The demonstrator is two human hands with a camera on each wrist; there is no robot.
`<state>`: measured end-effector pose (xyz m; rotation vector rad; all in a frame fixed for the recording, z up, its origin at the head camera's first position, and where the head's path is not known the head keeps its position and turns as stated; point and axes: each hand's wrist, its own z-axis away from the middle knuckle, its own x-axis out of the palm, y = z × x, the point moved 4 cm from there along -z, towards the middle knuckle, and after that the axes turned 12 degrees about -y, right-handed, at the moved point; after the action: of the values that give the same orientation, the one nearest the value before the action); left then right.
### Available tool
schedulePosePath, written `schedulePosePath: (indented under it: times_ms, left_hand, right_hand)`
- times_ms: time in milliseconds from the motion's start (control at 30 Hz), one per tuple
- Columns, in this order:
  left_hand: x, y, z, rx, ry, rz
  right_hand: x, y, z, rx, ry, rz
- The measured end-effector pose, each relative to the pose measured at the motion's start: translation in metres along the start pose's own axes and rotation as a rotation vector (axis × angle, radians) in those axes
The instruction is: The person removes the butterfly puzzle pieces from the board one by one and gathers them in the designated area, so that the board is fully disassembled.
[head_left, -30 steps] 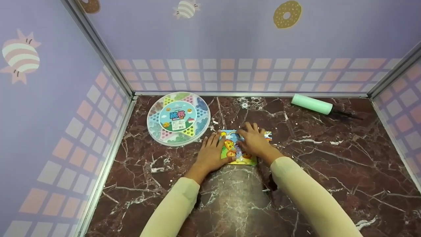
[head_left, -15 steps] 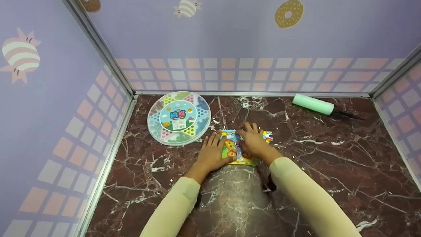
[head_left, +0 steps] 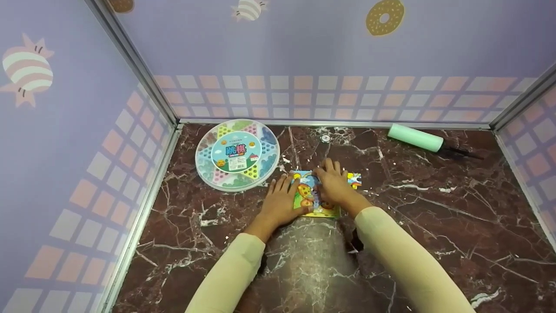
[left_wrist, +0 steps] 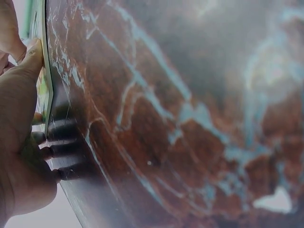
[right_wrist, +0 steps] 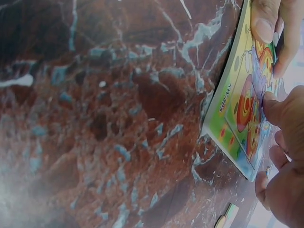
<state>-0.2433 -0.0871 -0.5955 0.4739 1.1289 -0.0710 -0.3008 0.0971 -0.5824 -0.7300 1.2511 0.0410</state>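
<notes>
A flat jigsaw puzzle (head_left: 305, 191) with a bright cartoon picture lies on the dark marbled tabletop. My left hand (head_left: 281, 202) rests on its left side, fingers spread and thumb along the near edge. Over the puzzle's right half is my right hand (head_left: 336, 184), its thumb and index finger touching the picture. The right wrist view shows the right thumb (right_wrist: 273, 105) pressed on the puzzle's printed face (right_wrist: 244, 107). What lies under the right palm is hidden. Just right of that hand sits a loose puzzle piece (head_left: 355, 179).
A round Chinese checkers set (head_left: 236, 182) lies at the back left. Behind the puzzle is a small white disc (head_left: 325, 138). A mint-green cylinder (head_left: 415, 138) with a thin black end lies at the back right. Patterned walls (head_left: 278, 52) enclose the table's back and sides.
Both hands keep nearly the same place on the puzzle. The right fingers shift slightly, and more of the loose piece shows beside them. The whole head view drifts a little.
</notes>
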Motion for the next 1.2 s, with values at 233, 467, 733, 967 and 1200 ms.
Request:
schedulePosePath:
  times_ms: [233, 467, 733, 967, 1200]
  left_hand:
    - [-0.001, 0.001, 0.000, -0.001, 0.000, 0.007]
    - [-0.002, 0.001, 0.001, 0.003, 0.007, 0.003]
    - [-0.002, 0.002, 0.002, 0.007, 0.014, 0.013]
    - [-0.003, 0.002, 0.003, 0.009, 0.022, 0.003]
    - [-0.001, 0.001, 0.002, 0.006, 0.017, 0.005]
  right_hand:
    - [0.020, 0.025, -0.010, -0.082, 0.079, 0.017]
    - [0.038, 0.049, -0.026, -0.079, 0.109, 0.033]
    - [0.029, 0.038, -0.019, -0.073, 0.071, -0.002]
    - [0.013, 0.017, -0.008, -0.040, 0.062, 0.027]
    - [-0.001, -0.004, 0.002, -0.036, 0.035, 0.029]
